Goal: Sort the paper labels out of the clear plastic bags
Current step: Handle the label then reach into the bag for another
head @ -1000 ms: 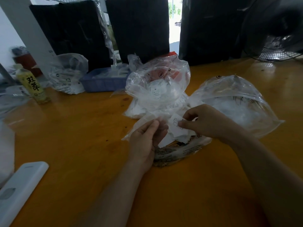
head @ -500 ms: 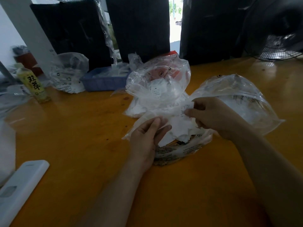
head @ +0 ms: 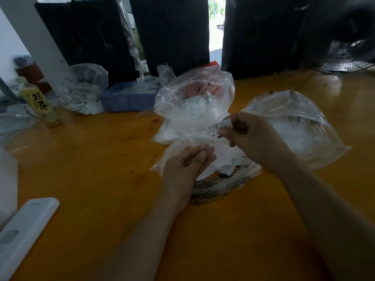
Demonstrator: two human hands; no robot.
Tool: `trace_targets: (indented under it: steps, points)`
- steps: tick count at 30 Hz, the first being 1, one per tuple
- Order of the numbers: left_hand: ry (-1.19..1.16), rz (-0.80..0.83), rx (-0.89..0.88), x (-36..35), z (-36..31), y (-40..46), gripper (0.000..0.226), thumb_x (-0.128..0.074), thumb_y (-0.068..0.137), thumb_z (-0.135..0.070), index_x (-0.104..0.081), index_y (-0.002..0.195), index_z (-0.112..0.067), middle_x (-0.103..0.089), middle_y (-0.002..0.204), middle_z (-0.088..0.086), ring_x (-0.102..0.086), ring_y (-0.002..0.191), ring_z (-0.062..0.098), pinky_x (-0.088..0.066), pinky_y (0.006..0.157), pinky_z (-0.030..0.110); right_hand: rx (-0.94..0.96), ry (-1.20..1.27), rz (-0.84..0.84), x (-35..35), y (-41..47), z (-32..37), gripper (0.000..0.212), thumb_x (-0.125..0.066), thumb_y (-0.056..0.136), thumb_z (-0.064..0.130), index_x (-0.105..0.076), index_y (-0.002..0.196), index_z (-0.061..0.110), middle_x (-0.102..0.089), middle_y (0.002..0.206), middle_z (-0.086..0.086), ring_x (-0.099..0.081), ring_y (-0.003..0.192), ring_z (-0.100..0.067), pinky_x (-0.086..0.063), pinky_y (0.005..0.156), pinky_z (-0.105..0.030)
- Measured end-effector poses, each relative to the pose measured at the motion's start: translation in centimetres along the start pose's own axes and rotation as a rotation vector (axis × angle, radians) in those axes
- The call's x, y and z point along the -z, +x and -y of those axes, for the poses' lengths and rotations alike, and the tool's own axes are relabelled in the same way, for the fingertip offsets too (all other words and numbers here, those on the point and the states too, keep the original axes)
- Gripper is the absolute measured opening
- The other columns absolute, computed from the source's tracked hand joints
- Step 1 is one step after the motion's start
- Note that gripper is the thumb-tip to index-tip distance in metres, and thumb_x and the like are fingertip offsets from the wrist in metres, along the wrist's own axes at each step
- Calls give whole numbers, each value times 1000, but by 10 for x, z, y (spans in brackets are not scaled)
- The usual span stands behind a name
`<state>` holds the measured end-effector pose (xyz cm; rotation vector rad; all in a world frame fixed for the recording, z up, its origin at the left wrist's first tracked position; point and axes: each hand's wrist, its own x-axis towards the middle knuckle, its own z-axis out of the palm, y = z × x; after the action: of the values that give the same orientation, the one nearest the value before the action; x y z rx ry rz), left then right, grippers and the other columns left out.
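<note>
Above the opened bag [head: 203, 159] of paper slips at mid-table, the right hand [head: 251, 138] pinches one label [head: 218, 126] marked S between thumb and fingertips, the left hand [head: 188, 165] rests loosely open on the plastic, and next, I judge, comes dropping it into a sorted bag.

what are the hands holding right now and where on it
The right hand pinches a paper label by its right end. The left hand lies with straight fingers on the clear bag, gripping nothing.
</note>
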<state>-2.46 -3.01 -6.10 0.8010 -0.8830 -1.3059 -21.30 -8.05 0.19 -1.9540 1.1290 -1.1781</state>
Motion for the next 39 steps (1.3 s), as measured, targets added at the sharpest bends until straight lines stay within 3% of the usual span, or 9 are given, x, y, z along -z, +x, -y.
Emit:
trace_targets:
  steps: [4,8,11,16,21,25,29,34,39]
  points:
    - [9,11,-2,-1,0,-1,22,-77,85,-19,-84,106,-19,-78,119,16,-75,113,32,-60,95,28,11,-76,44,0,-1,-2,8,-69,98,23,-70,90,20,-65,67,23,-57,57,3,-42,53,-9]
    - [45,-3,1,-1,-1,-2,21,-78,84,-22,-85,104,-22,-79,118,14,-76,111,31,-60,94,27,34,-211,49,-1,0,-4,3,-70,97,25,-71,94,25,-68,79,17,-61,71,-3,-49,68,-24]
    - [72,-11,13,-2,-2,-4,19,-78,85,-26,-86,103,-26,-79,117,12,-76,110,30,-60,95,27,67,-241,55,1,0,-5,5,-69,97,23,-72,94,25,-64,73,20,-57,64,1,-41,60,-11]
    - [140,-28,18,-6,-4,-6,18,-76,86,-33,-85,101,-30,-78,117,15,-79,100,29,-63,82,28,95,-281,150,0,-1,-4,11,-66,99,19,-70,95,28,-63,75,35,-58,62,7,-41,58,-7]
    - [126,-71,47,-8,-6,-4,32,-77,87,-31,-78,115,-17,-65,141,17,-80,95,30,-64,69,27,81,-254,114,-4,-1,-4,24,-73,94,28,-60,114,32,-64,94,14,-62,76,-3,-50,69,-19]
    - [124,-89,67,-8,-8,-4,27,-78,84,-35,-84,106,-22,-76,122,17,-80,93,31,-63,62,26,56,-214,127,-5,-2,-3,5,-71,96,26,-71,99,30,-66,80,24,-62,70,-1,-49,64,-15]
    - [147,-113,64,-6,-8,-5,21,-79,81,-39,-86,97,-27,-80,111,9,-80,91,26,-62,59,26,64,-182,215,-8,-5,2,12,-67,98,31,-76,99,24,-64,75,37,-59,62,5,-44,59,-7]
    - [143,-130,67,-7,-11,-6,26,-79,81,-39,-86,100,-24,-79,113,11,-80,88,23,-61,58,26,32,-58,312,-10,-7,5,17,-65,96,40,-67,105,27,-67,88,12,-61,65,-17,-51,59,-25]
    - [105,-114,105,-11,-14,-6,35,-71,92,-48,-81,111,-21,-76,119,14,-80,89,28,-59,54,26,14,51,417,-12,-5,4,22,-57,103,11,-56,116,28,-54,63,-6,-52,53,-9,-41,52,-25]
